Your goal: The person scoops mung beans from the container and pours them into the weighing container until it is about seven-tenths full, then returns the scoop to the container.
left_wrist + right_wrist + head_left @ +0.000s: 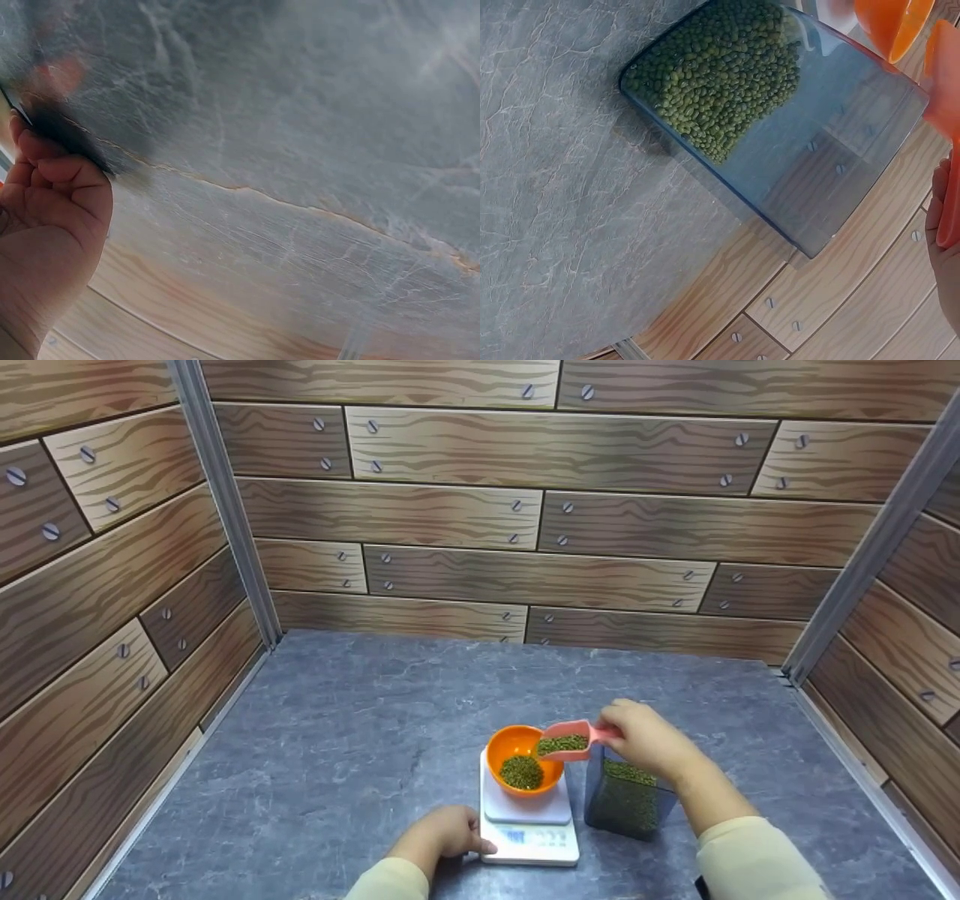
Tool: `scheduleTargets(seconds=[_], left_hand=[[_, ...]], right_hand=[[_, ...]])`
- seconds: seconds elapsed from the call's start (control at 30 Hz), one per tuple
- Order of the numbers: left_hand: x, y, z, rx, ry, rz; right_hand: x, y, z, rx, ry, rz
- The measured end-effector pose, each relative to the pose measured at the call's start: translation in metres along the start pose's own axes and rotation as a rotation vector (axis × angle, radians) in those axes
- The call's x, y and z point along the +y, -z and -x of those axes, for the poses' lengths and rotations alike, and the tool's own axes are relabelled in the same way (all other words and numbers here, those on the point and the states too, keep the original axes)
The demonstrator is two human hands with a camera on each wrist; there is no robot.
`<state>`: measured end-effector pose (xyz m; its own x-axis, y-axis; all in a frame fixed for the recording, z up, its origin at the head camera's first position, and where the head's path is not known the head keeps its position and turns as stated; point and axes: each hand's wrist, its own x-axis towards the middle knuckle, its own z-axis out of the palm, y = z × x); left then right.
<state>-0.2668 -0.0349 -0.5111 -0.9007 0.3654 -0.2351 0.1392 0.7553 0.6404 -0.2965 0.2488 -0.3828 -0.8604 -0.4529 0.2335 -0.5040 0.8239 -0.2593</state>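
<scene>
My right hand point(641, 736) grips the handle of a pink scoop point(556, 730) loaded with green mung beans. The scoop's front lies over the right rim of an orange bowl point(517, 741), which has a small heap of mung beans point(521, 772) at its bottom. Under the bowl is a white kitchen scale point(529, 814) with a lit display, its digits too blurred to read. At the scale's front left corner, my left hand point(452, 831) holds the edge, thumb on top. In the left wrist view its fingers point(64, 172) look curled.
Just right of the scale, below my right forearm, stands a clear bluish container point(825, 172) partly filled with mung beans point(727, 75). The grey marbled tabletop point(360, 720) is enclosed by wood-patterned walls point(450, 510) at the back and sides.
</scene>
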Motion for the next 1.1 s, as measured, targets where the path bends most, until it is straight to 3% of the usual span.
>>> scheduleTargets(seconds=[0.93, 1.1], left_hand=[[0.0004, 0.0004, 0.0022, -0.001, 0.007, 0.051], [0.0001, -0.0003, 0.0011, 0.0, 0.014, 0.046]], right_hand=[[-0.0032, -0.0005, -0.0016, 0.043, 0.041, 0.048], [-0.0033, -0.0041, -0.0021, 0.015, 0.016, 0.064]])
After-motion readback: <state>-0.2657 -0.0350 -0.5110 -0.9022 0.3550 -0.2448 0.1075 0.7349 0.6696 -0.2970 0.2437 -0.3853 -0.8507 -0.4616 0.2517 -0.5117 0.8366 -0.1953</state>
